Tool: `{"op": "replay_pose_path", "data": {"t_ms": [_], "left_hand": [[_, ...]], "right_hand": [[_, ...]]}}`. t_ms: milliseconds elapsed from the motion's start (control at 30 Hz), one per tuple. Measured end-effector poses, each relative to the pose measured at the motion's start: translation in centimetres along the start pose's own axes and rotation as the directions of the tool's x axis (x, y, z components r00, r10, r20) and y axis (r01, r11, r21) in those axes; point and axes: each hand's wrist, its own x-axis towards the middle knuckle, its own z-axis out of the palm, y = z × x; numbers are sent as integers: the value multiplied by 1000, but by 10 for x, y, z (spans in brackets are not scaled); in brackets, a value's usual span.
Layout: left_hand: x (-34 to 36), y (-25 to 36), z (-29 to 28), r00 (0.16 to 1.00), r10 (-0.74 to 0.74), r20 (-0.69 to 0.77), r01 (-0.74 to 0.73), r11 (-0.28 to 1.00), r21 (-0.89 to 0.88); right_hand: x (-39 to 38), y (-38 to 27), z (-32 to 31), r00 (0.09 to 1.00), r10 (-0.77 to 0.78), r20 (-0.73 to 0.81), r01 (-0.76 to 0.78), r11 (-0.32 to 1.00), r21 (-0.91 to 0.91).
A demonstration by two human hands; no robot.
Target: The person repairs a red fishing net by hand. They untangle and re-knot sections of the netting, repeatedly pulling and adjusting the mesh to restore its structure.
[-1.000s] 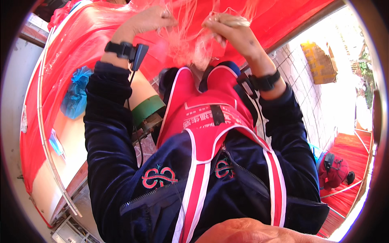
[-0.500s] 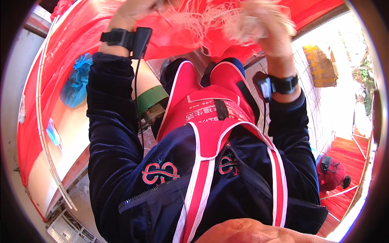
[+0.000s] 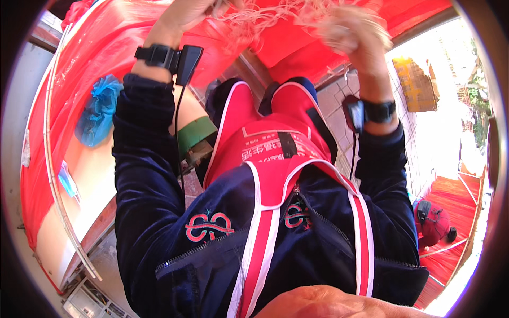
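A loose tangle of pale, thin strands [image 3: 270, 16] stretches between my two hands near the upper edge, above red cloth. What the strands are made of cannot be made out. My left hand [image 3: 197, 9] is partly cut off by the picture's edge, its fingers curled at the left end of the strands. Smeared by motion, my right hand [image 3: 356, 33] is closed around a thicker bunch of them. Both wrists wear black straps with small dark devices. The red sheeting [image 3: 297, 45] hangs just beyond my knees.
More red sheeting drapes at the left, with a crumpled blue plastic bag [image 3: 98, 111] and a bamboo pole [image 3: 51, 132]. A green band [image 3: 195, 135] is beside my leg. A cardboard box [image 3: 416, 85] stands at the right. A person in red [image 3: 435, 222] bends at the lower right.
Both hands have shifted slightly to the right, still with the strands between them. The red sheeting before my knees has lifted, baring more of the paved floor.
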Motion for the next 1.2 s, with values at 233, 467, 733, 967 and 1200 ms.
{"op": "replay_pose_path", "data": {"t_ms": [233,467,733,967,1200], "left_hand": [[9,14,3,984,89,153,-44,960,-277],[4,22,36,971,-175,161,158,981,114],[13,33,68,992,-47,117,34,993,114],[21,28,90,981,48,189,-62,996,65],[12,33,82,999,40,-8,-39,990,137]], "right_hand": [[-8,10,-6,961,36,-276,-36,999,8],[-4,13,0,985,6,-174,-75,918,-390],[19,5,7,943,183,-276,-233,959,-162],[27,10,6,949,212,-234,-182,972,146],[5,50,-14,990,141,-29,-134,976,172]]}}
